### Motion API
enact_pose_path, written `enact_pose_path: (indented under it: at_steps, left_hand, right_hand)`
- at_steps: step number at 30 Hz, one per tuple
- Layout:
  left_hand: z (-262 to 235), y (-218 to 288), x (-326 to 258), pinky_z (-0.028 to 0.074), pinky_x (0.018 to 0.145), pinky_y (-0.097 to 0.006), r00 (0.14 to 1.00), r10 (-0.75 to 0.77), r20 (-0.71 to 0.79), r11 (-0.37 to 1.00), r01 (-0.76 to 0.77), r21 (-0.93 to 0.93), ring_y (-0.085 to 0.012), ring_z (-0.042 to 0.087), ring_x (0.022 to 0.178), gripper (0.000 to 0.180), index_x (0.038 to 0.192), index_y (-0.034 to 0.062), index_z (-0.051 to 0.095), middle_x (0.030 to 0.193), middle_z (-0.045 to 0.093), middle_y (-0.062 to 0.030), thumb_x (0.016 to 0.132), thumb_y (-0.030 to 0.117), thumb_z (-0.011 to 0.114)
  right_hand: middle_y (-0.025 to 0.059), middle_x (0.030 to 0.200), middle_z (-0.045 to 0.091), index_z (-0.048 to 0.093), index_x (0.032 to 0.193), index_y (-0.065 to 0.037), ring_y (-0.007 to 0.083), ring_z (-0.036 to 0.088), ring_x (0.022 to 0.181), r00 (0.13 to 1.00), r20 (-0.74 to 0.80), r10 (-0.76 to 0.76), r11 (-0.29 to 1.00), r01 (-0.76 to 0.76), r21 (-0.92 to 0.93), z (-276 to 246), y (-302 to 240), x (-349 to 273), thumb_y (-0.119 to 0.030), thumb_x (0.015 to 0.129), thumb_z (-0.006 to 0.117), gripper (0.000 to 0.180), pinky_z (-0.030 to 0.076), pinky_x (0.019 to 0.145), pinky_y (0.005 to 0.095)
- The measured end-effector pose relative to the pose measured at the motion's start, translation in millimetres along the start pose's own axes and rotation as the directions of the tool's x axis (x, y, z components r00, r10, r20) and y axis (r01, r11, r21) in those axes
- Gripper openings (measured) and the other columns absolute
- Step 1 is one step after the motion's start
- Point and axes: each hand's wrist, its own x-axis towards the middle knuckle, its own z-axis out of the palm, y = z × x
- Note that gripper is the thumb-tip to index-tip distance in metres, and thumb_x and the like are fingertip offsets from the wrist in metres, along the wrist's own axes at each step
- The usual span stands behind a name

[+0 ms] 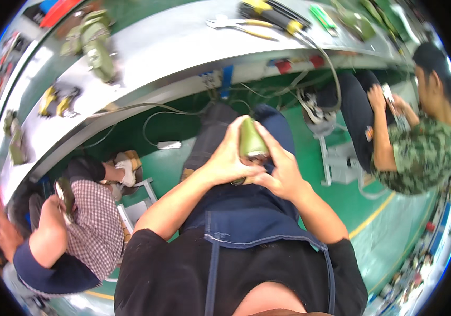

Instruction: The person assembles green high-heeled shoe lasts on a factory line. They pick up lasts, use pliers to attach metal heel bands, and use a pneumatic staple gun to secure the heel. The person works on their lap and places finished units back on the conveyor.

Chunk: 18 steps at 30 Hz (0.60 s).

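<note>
Both hands are closed on a single article, one from each side, and come together at its near end. The left hand (227, 160) bears on the left flank of an olive-green article (250, 138); the right hand (282, 169) bears on the right flank. The article lies between the palms, its rounded green end pointing far and its darker, shiny end facing near, above the thumbs. Its exact kind cannot be determined; the near end is partly covered by the hands and blurred. It is held above the lap, just beyond the upper edge of a navy apron (267, 227) worn over a black shirt.

To the near left, a seated co-worker in a checked garment (96, 216) holds a dark green piece (66, 196). To the right, a second seated co-worker in a camouflage top (418, 155) holds a pale item in both hands.

Farther off, a white block (169, 145) with a cord lies on the green floor (315, 199), left of the held article.

Beyond is the worktop (167, 52). At its left part are black-and-yellow pieces (59, 102) and, farther, olive-green pouches (96, 47). On the far right part lie yellow-handled pliers (244, 26), black-and-yellow tools (292, 25) and a bright green item (323, 20).
</note>
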Motion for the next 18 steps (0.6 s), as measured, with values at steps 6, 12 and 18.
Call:
enact_pose_path:
  at_steps: [6,12,18]
  left_hand:
    - [-74.4,114.8,25.1,0.05,0.104,-0.044,0.819,0.568,0.076,0.695,-0.527,0.488,-0.0396,0.059,0.122,0.113,0.153,0.0046,0.037,0.135,0.053,-0.0219,0.06,0.019,0.099]
    - [-179.0,148.5,53.9,0.042,0.114,-0.052,0.552,0.828,0.099,0.235,-0.501,0.833,-0.0462,0.049,0.137,0.091,0.142,0.0063,0.048,0.152,0.046,-0.0245,0.061,0.003,0.089]
    - [-225.3,107.2,19.8,0.025,0.125,-0.059,0.869,0.489,-0.08,0.303,-0.083,0.949,-0.048,0.025,0.154,0.079,0.141,0.0184,0.058,0.165,0.027,-0.026,0.069,0.025,0.092]
  right_hand:
    - [0.0315,0.156,0.048,0.043,0.153,0.011,0.0427,0.052,0.143,0.958,-0.155,-0.24,0.964,0.255,0.08,-8.2,-58.7,51.2,-0.046,0.09,0.082,0.094,0.046,0.115,0.0487]
    - [0.0307,0.148,0.056,0.056,0.143,0.006,0.0437,0.059,0.133,0.903,-0.077,-0.422,0.899,0.407,-0.163,-6.8,-76.3,119.5,-0.018,0.084,0.084,0.07,0.048,0.111,0.0467]
    - [0.0261,0.139,0.062,0.06,0.137,0.002,0.0431,0.061,0.128,0.922,-0.107,-0.371,0.861,0.299,-0.412,-12.8,-21.8,170.8,-0.015,0.087,0.081,0.057,0.049,0.109,0.0475]
